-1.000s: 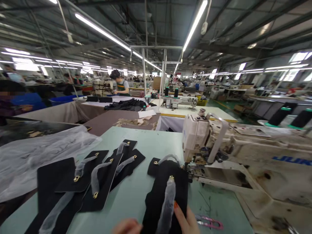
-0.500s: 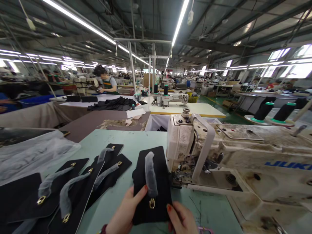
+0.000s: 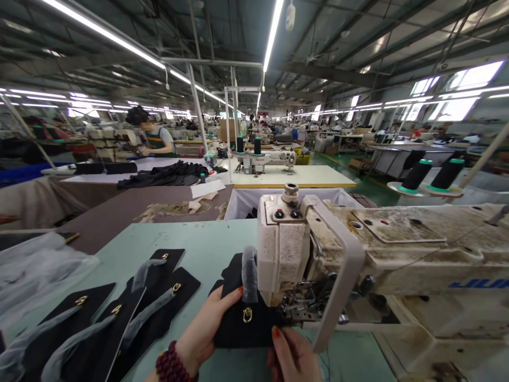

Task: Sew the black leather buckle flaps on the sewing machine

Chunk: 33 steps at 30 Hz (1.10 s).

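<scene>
My left hand grips the left edge of a black leather panel, thumb on top. A gold ring and a strap wrapped in grey film are fixed to the panel. My right hand pinches its lower right corner. The panel's right edge lies under the head of the cream sewing machine, beside the needle area. To the left, several more black panels with gold rings and wrapped straps are spread on the pale green table.
Clear plastic sheeting lies at the left table edge. Behind are a brown table with scraps, a white bin, thread cones at right, another machine table, and a seated person far left.
Both hands have slid the black panel right, so its edge now sits under the machine head. The view has shifted closer to the machine.
</scene>
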Tool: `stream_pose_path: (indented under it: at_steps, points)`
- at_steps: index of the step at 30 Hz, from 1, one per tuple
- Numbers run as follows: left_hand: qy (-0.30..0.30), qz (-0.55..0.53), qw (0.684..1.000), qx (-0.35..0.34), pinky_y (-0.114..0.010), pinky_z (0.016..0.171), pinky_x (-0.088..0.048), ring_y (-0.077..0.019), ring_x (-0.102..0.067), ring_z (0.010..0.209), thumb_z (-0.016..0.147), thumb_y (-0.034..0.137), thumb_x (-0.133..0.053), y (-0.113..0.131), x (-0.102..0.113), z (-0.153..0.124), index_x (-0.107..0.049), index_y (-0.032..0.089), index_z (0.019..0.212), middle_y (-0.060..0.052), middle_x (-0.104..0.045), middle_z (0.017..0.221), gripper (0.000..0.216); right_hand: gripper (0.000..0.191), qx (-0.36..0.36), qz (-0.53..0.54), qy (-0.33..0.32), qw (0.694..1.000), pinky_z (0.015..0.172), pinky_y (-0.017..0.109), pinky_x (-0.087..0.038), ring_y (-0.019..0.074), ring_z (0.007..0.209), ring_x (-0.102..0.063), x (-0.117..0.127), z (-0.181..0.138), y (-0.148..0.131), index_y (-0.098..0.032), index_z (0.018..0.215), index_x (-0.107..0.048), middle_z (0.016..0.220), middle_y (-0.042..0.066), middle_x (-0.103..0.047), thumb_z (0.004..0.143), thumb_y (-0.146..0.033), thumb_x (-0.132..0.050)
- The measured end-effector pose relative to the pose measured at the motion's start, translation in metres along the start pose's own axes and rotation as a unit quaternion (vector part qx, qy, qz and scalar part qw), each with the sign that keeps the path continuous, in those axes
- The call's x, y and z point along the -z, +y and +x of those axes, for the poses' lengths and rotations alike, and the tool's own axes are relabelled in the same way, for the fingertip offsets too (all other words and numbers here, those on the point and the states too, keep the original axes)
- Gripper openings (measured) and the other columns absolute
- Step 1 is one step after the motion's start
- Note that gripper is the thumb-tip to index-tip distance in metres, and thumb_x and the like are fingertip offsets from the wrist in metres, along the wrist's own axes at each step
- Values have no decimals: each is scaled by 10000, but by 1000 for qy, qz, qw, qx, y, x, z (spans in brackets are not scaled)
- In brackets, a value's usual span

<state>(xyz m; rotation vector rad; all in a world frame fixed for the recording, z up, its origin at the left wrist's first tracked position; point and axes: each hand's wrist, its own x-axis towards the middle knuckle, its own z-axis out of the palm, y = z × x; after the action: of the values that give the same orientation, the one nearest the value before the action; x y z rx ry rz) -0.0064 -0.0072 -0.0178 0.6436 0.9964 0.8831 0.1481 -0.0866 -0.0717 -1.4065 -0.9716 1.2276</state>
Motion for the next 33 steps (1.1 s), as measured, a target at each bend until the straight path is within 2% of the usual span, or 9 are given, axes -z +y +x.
stream_pose_path:
  at_steps: [4, 10, 12, 15, 17, 21, 26, 30, 33]
  points:
    - [14, -4, 1000, -2, -323, 702, -602, -263, -753, 759, 721, 267, -800, -1, -1, 3, -666, 108, 1046, -103, -788, 856, 386, 761, 11, -18, 4, 1000, 436, 177, -235, 66, 402, -363, 0, 1, -9, -133, 594, -496, 450, -3, -428, 763, -874, -467]
    - [1, -25, 1000, 4, -274, 670, -591, -205, -734, 715, 787, 254, -750, -2, 1, 0, -660, 112, 994, -89, -780, 845, 267, 743, 7, 11, -1, 1000, 424, 159, -245, 62, 406, -366, 0, -2, -9, -123, 624, -520, 462, -4, -431, 782, -848, -484]
    - [-46, -16, 999, 12, -254, 618, -585, -193, -724, 704, 807, 302, -742, -1, 7, -3, -659, 118, 1000, -98, -773, 881, 279, 752, 1, 22, -13, 1000, 409, 146, -239, 60, 399, -370, 1, -3, -8, -118, 634, -529, 463, -4, -436, 760, -859, -497]
    - [-158, 59, 985, 29, -189, 473, -527, -178, -708, 649, 773, 329, -784, 3, 16, -8, -656, 127, 1031, -113, -760, 896, 352, 765, -14, 45, -20, 999, 386, 125, -250, 62, 397, -405, 2, -6, -8, -109, 667, -542, 503, 11, -489, 704, -873, -543]
    - [-189, 114, 975, 32, -142, 423, -478, -152, -693, 603, 746, 292, -811, 6, 20, -9, -667, 120, 1011, -107, -755, 851, 347, 767, -19, 57, -16, 998, 385, 116, -259, 60, 399, -419, 2, -6, -9, -101, 678, -555, 520, 21, -514, 690, -868, -564]
    - [-191, 150, 970, 21, -113, 432, -468, -126, -681, 590, 763, 267, -793, 12, 19, -5, -694, 113, 1004, -83, -749, 794, 302, 750, -17, 76, -3, 997, 396, 102, -266, 53, 392, -422, -1, -5, -13, -90, 660, -575, 477, 4, -483, 691, -839, -602]
    - [-213, 178, 961, 12, -132, 472, -500, -135, -694, 628, 803, 259, -750, 16, 20, 4, -709, 109, 1091, -108, -762, 860, 328, 743, -17, 87, 14, 996, 387, 102, -281, 64, 383, -477, -4, -2, -12, -77, 706, -615, 521, 42, -560, 702, -820, -616]
    - [-227, 197, 954, 4, -144, 491, -499, -140, -688, 649, 811, 262, -740, 18, 22, 7, -703, 109, 1121, -108, -757, 871, 348, 723, -13, 88, 17, 996, 372, 101, -269, 67, 356, -481, -7, 0, -11, -74, 744, -632, 510, 40, -562, 738, -797, -606]
    - [-220, 202, 954, 2, -154, 496, -490, -146, -679, 657, 810, 273, -737, 20, 21, 8, -715, 105, 1077, -103, -752, 865, 316, 702, -15, 100, 37, 994, 371, 110, -275, 79, 369, -496, -10, 1, -11, -75, 759, -656, 514, 47, -567, 747, -776, -620]
